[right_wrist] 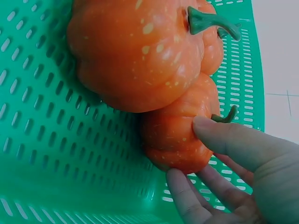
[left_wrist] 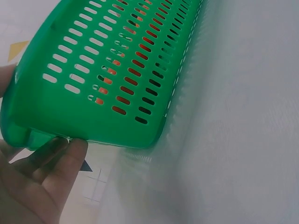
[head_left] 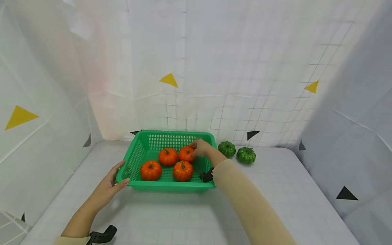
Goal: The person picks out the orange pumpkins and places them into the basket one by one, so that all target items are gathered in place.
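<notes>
A green plastic basket (head_left: pixel 171 185) with slotted walls holds several small orange pumpkins, among them one at the front left (head_left: pixel 150 170) and a speckled one at the front right (head_left: pixel 182 171). At the basket's near left corner my left hand (head_left: pixel 111 183) grips the rim, thumb over the front edge. Fingertips of that hand (left_wrist: pixel 78 149) show below the rim in the left wrist view. Inside the basket, my right hand (head_left: pixel 202 148) holds the back right pumpkin (right_wrist: pixel 175 133), thumb on its upper side near the stem and fingers around its lower side.
Two green pumpkins, one nearer the basket (head_left: pixel 226 149) and one farther right (head_left: pixel 246 156), lie on the white table (head_left: pixel 275 197) just right of the basket. White sheeting (head_left: pixel 232 68) with yellow and black triangles encloses the table at the back and sides.
</notes>
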{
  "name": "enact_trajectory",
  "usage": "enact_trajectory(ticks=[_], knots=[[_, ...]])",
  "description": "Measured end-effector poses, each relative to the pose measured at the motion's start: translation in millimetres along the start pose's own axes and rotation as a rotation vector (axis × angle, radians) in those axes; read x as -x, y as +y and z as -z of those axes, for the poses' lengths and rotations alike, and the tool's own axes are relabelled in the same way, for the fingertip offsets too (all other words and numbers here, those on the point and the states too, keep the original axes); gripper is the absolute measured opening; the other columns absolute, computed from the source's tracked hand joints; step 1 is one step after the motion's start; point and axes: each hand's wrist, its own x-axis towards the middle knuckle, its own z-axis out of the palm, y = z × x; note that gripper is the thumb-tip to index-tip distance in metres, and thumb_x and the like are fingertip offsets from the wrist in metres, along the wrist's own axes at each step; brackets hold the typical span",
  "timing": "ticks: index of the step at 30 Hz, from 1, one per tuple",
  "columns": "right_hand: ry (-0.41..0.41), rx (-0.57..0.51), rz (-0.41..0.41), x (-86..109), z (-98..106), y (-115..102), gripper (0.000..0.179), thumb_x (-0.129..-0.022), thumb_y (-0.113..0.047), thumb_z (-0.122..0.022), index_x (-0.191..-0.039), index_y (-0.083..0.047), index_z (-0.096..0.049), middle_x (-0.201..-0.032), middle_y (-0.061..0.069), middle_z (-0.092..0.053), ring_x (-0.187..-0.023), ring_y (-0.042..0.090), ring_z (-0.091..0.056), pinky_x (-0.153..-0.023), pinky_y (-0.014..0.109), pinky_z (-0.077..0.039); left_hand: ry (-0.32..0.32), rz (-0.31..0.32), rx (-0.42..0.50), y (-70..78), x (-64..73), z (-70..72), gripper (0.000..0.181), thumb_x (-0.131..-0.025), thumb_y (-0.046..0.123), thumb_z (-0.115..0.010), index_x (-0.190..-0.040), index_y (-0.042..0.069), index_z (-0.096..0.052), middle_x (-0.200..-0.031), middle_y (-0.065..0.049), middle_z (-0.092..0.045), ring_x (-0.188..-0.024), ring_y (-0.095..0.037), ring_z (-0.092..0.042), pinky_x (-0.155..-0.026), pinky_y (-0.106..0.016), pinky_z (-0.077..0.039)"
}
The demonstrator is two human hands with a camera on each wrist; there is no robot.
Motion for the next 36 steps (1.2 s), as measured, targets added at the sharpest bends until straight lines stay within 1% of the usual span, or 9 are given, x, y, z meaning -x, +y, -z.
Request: enact_trajectory(ticks=[6,8,12,15,18,22,25,32,36], knots=[[0.0,-0.014,0.018,-1.0,-1.4,0.8,0.048,-0.087,-0.01,-0.078,-0.133,-0.009,-0.062,-0.139,0.016,-0.056,-0.128,0.034,-0.051,-0.1,0.043,-0.047,0.004,-0.002,-0.012,-0.3,0.1,0.0,0.078,-0.102,0.024,-0.061,-0.161,0.011,-0.012,-0.16,-0.03,-0.019,-0.138,-0.045,-0.037,-0.101,-0.049,-0.042],[-0.005,-0.027,0.023,-1.0,-2.0,1.0,0.047,-0.087,-0.009,-0.078,-0.132,-0.009,-0.063,-0.139,0.016,-0.056,-0.128,0.033,-0.051,-0.098,0.042,-0.048,0.004,-0.002,-0.008,-1.0,0.5,0.3,0.078,-0.101,0.024,-0.061,-0.161,0.011,-0.012,-0.16,-0.03,-0.018,-0.138,-0.045,-0.036,-0.101,-0.042,-0.043],[-0.01,-0.042,0.028,-1.1,-3.4,1.6,0.047,-0.087,-0.009,-0.079,-0.131,-0.009,-0.063,-0.138,0.015,-0.056,-0.127,0.033,-0.052,-0.096,0.041,-0.05,0.001,-0.001,0.004,-2.6,1.5,0.9,0.078,-0.101,0.023,-0.061,-0.161,0.012,-0.013,-0.16,-0.03,-0.019,-0.137,-0.044,-0.037,-0.092,-0.017,-0.041],[-0.012,-0.049,0.026,-0.9,-4.2,1.9,0.047,-0.087,-0.01,-0.079,-0.131,-0.01,-0.063,-0.139,0.015,-0.055,-0.127,0.033,-0.052,-0.095,0.04,-0.051,0.001,0.001,0.006,-3.2,1.9,0.9,0.078,-0.101,0.023,-0.061,-0.161,0.012,-0.012,-0.159,-0.03,-0.02,-0.136,-0.043,-0.039,-0.088,-0.012,-0.038],[-0.016,-0.055,0.021,-0.4,-4.3,2.1,0.047,-0.087,-0.009,-0.078,-0.132,-0.01,-0.063,-0.14,0.015,-0.055,-0.128,0.033,-0.051,-0.095,0.041,-0.051,0.001,0.003,0.0,-3.0,1.9,0.7,0.078,-0.102,0.024,-0.061,-0.161,0.012,-0.012,-0.16,-0.03,-0.021,-0.137,-0.043,-0.039,-0.091,-0.017,-0.041],[-0.01,-0.057,0.02,0.2,-3.5,2.5,0.046,-0.088,-0.008,-0.077,-0.132,-0.01,-0.063,-0.14,0.015,-0.055,-0.127,0.033,-0.052,-0.094,0.041,-0.051,-0.002,0.003,-0.004,-2.2,1.0,0.1,0.078,-0.102,0.024,-0.06,-0.161,0.012,-0.012,-0.16,-0.029,-0.019,-0.138,-0.044,-0.037,-0.099,-0.039,-0.044],[-0.008,-0.072,0.019,-0.4,-3.1,3.5,0.046,-0.088,-0.007,-0.077,-0.132,-0.009,-0.063,-0.14,0.016,-0.054,-0.124,0.032,-0.055,-0.091,0.039,-0.053,-0.001,0.004,-0.006,-2.1,0.3,-0.4,0.078,-0.102,0.025,-0.06,-0.161,0.012,-0.011,-0.16,-0.029,-0.019,-0.138,-0.044,-0.037,-0.101,-0.048,-0.043],[-0.013,-0.133,-0.005,-1.0,1.2,2.4,0.048,-0.089,-0.004,-0.075,-0.134,-0.008,-0.061,-0.142,0.018,-0.052,-0.116,0.032,-0.06,-0.09,0.04,-0.054,-0.005,-0.009,0.018,-2.7,-0.3,-0.5,0.077,-0.102,0.022,-0.06,-0.161,0.01,-0.012,-0.159,-0.03,-0.021,-0.136,-0.044,-0.039,-0.091,-0.017,-0.041],[-0.004,-0.15,-0.003,2.5,7.8,-1.9,0.05,-0.09,-0.005,-0.074,-0.138,-0.008,-0.059,-0.142,0.017,-0.052,-0.115,0.033,-0.06,-0.095,0.046,-0.051,-0.002,-0.01,0.023,-2.4,-0.3,-0.6,0.077,-0.102,0.022,-0.061,-0.161,0.01,-0.013,-0.159,-0.03,-0.021,-0.136,-0.044,-0.039,-0.089,-0.013,-0.039]])
